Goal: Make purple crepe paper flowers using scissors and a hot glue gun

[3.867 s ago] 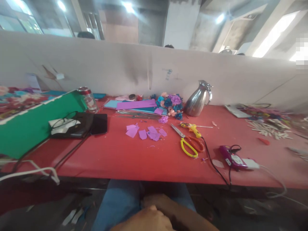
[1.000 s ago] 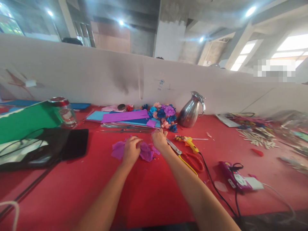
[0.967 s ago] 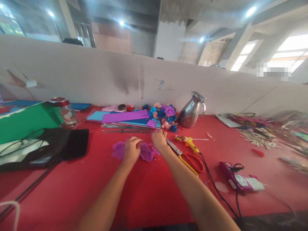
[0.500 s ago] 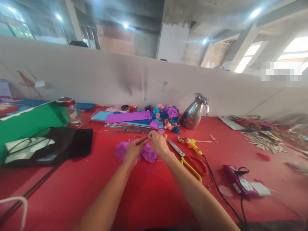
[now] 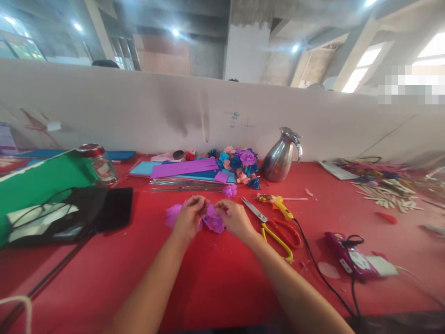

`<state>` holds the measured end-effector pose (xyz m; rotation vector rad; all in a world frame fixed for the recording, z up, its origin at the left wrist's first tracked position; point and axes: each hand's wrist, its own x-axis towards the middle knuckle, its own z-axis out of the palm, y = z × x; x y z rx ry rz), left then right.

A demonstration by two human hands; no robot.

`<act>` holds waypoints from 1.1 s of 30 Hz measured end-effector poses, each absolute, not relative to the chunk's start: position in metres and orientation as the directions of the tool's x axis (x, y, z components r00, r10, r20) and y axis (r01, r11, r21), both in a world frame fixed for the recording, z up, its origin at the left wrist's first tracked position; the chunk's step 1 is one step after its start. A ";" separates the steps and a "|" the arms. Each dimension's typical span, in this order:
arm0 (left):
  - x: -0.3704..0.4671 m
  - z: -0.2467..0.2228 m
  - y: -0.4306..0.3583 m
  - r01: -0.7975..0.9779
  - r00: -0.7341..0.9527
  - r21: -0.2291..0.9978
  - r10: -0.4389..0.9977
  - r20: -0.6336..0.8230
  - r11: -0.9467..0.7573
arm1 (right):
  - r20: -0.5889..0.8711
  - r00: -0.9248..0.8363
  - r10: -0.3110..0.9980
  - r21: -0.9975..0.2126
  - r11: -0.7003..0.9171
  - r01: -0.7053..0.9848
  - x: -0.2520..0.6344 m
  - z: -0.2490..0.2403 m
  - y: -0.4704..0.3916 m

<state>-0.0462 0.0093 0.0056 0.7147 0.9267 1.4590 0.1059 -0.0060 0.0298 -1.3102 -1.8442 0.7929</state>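
Observation:
Over the purple crepe paper pieces (image 5: 214, 221) on the red table, my left hand (image 5: 190, 214) has its fingertips pinched together. Close by on the right, my right hand (image 5: 237, 220) is also closed, thumb and fingers curled toward the left. Anything between the fingers is too small or hidden to make out. Just beyond my right hand lies a small purple paper flower (image 5: 229, 190). Scissors (image 5: 269, 227) with red and yellow handles lie to the right, beside a yellow glue gun (image 5: 280, 207).
Behind are purple paper strips (image 5: 184, 167), thin wires (image 5: 184, 184) and a heap of paper flowers (image 5: 243, 163). A steel jug (image 5: 280, 157) stands near the partition. A black phone (image 5: 116, 208) lies left; a purple power strip (image 5: 349, 260) and its cables sit right.
My hands have drawn apart slightly, the right one moving back toward me and to the right. The small purple flower, mostly covered before, now shows. The view has shifted slightly.

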 end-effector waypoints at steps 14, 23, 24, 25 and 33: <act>-0.049 0.014 0.011 -0.638 -0.327 0.764 0.933 -0.150 -0.101 | 0.262 -0.099 0.960 -0.857 0.278 0.434 0.127 0.015 0.002; -0.045 0.019 0.009 -0.499 -0.283 0.861 0.957 -0.062 -0.092 | 0.248 -0.173 0.953 -0.807 0.302 0.508 0.111 0.018 -0.006; -0.045 0.019 0.008 -0.487 -0.285 0.868 0.957 -0.047 -0.103 | 0.242 -0.170 0.955 -0.802 0.296 0.519 0.110 0.018 -0.006; -0.045 0.020 0.008 -0.477 -0.289 0.872 0.957 -0.037 -0.111 | 0.239 -0.168 0.956 -0.799 0.292 0.525 0.110 0.018 -0.006; -0.050 0.017 0.010 -0.486 -0.310 0.868 0.949 -0.064 -0.100 | 0.310 -0.210 0.927 -0.779 0.375 0.503 0.105 0.015 -0.009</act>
